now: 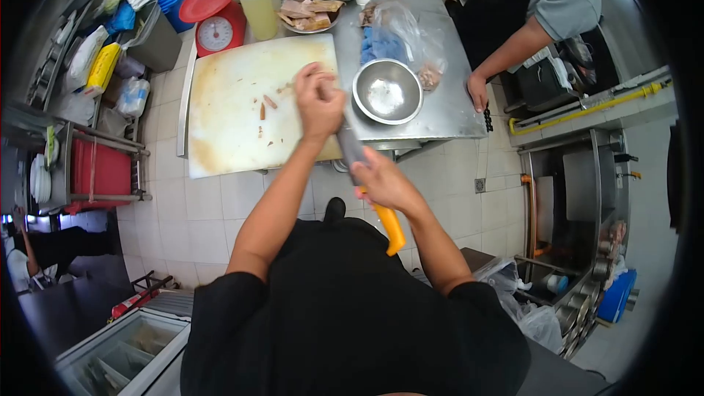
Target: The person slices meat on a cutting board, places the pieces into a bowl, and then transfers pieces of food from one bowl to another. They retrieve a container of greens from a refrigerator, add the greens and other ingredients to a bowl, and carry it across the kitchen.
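Note:
My right hand (383, 180) grips a knife (389, 229) where its orange handle meets the blade; the handle points back toward my body. The grey blade (350, 148) runs up to my left hand (320, 103). That hand is curled over the right edge of a stained white cutting board (227, 114), above the blade's tip, and whether it holds anything is hidden. A few small meat scraps (265, 107) lie on the board just left of it. An empty steel bowl (387, 91) stands right of my left hand.
The steel table (447, 114) also carries a red scale (215, 23), bottles of pale liquid (258, 1), a bowl of meat pieces (311, 15) and plastic bags (400, 33). Another person's hand (478, 92) rests on its right edge. A chest freezer (121, 352) stands at lower left.

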Demonstrator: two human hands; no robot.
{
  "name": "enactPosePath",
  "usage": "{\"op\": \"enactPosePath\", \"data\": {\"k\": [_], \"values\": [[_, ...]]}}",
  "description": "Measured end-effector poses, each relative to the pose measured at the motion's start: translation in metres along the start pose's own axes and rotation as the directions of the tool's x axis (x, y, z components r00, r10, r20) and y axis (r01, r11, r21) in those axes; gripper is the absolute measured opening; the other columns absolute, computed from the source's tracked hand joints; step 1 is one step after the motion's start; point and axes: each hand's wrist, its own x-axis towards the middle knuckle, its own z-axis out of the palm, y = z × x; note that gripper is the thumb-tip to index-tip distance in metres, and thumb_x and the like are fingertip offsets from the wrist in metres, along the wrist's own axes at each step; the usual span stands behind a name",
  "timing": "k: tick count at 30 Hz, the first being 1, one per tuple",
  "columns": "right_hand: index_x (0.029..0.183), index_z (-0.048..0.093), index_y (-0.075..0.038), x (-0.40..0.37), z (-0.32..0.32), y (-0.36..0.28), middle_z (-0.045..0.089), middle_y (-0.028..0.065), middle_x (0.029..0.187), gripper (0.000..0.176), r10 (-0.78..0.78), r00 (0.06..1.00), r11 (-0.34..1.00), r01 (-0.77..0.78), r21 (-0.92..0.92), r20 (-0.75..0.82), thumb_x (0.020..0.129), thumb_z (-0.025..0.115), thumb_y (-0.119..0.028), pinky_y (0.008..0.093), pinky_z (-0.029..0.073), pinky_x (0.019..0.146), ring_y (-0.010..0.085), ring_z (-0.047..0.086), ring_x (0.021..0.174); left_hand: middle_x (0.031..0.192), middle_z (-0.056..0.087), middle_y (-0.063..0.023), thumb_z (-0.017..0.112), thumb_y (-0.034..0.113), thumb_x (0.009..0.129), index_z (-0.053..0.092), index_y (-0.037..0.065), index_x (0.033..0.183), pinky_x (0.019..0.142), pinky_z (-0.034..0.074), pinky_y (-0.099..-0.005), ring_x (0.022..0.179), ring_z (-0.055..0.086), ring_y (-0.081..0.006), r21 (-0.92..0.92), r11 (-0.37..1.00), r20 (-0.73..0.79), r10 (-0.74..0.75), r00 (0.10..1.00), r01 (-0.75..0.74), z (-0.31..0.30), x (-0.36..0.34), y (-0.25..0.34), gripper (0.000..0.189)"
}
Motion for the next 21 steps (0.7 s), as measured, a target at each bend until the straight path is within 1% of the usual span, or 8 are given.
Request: {"op": "enactPosePath", "data": {"k": [3,6,9,10,12,15,20,21], "values": [[0.098,0.043,-0.003,-0.019,-0.026,0.011,0.051,0.0053,0.062,0.016,-0.043,0.993,0.998,0.047,0.036,-0.112,0.096,0.044,-0.019,0.0289,0.043,0.037,0.0119,0.051,0.046,0.114,0.053,-0.0165,0.063,0.004,0.064,0.064,0.004,0.086,0.092,0.045,-0.0391,0.110,0.051,-0.0320,-0.157,0.987,0.074,0.036,0.997,-0.024,0.052,-0.003,0.030,0.021],[0.108,0.044,-0.003,-0.037,-0.046,0.007,0.050,0.0051,0.063,0.020,0.088,0.967,0.992,-0.062,0.112,-0.239,0.096,0.045,-0.019,0.0256,0.042,0.038,0.0099,0.047,0.043,0.108,0.058,-0.0151,0.067,0.006,0.064,0.065,0.004,0.087,0.085,0.049,-0.0353,0.100,0.059,-0.0292,-0.187,0.982,0.122,-0.002,0.993,0.025,0.100,-0.011,0.026,0.023],[0.101,0.044,-0.001,-0.046,-0.057,0.019,0.050,0.0064,0.062,0.015,0.164,0.924,0.984,-0.128,0.124,-0.347,0.095,0.040,-0.014,0.0290,0.044,0.039,0.0117,0.047,0.044,0.094,0.066,-0.0152,0.068,0.010,0.068,0.065,0.003,0.092,0.084,0.050,-0.0344,0.090,0.064,-0.0318,0.027,0.992,0.324,-0.129,0.937,0.127,0.120,-0.008,0.009,0.024],[0.101,0.044,-0.001,-0.049,-0.061,0.023,0.050,0.0064,0.062,0.015,0.169,0.913,0.983,-0.128,0.132,-0.371,0.095,0.040,-0.014,0.0290,0.044,0.039,0.0117,0.047,0.044,0.106,0.066,-0.0176,0.071,0.014,0.072,0.064,0.002,0.106,0.086,0.050,-0.0356,0.094,0.065,-0.0326,-0.003,0.968,0.396,-0.230,0.889,0.252,0.120,-0.006,0.009,0.037],[0.101,0.044,-0.001,-0.052,-0.064,0.030,0.052,0.0073,0.062,0.015,0.193,0.896,0.980,-0.160,0.114,-0.400,0.096,0.039,-0.014,0.0285,0.044,0.040,0.0120,0.048,0.045,0.114,0.065,-0.0181,0.073,0.019,0.076,0.060,0.003,0.121,0.085,0.051,-0.0351,0.099,0.065,-0.0303,0.106,0.981,0.464,-0.194,0.864,0.163,0.119,-0.002,0.000,0.049],[0.101,0.045,-0.002,-0.054,-0.067,0.035,0.053,0.0078,0.063,0.015,0.208,0.883,0.976,-0.160,0.146,-0.420,0.096,0.040,-0.015,0.0285,0.044,0.041,0.0116,0.048,0.045,0.108,0.065,-0.0212,0.068,0.019,0.082,0.058,-0.001,0.122,0.081,0.051,-0.0403,0.094,0.066,-0.0337,-0.007,0.998,0.493,-0.057,0.868,0.070,0.114,0.007,-0.009,0.046],[0.105,0.044,-0.003,-0.051,-0.066,0.039,0.052,0.0073,0.063,0.017,0.138,0.888,0.988,-0.092,0.124,-0.438,0.097,0.043,-0.017,0.0259,0.041,0.038,0.0098,0.045,0.042,0.105,0.066,-0.0187,0.066,0.017,0.084,0.065,0.004,0.112,0.084,0.049,-0.0408,0.094,0.064,-0.0328,-0.028,0.977,0.439,-0.178,0.881,0.211,0.065,0.051,-0.010,0.031],[0.106,0.044,-0.003,-0.048,-0.066,0.035,0.052,0.0070,0.063,0.017,0.129,0.880,0.990,-0.085,0.115,-0.457,0.097,0.044,-0.018,0.0254,0.041,0.038,0.0097,0.045,0.042,0.097,0.065,-0.0183,0.067,0.017,0.083,0.067,0.005,0.106,0.083,0.048,-0.0406,0.091,0.062,-0.0333,0.141,0.990,0.446,-0.090,0.890,0.029,0.051,0.067,-0.025,0.027]]}}
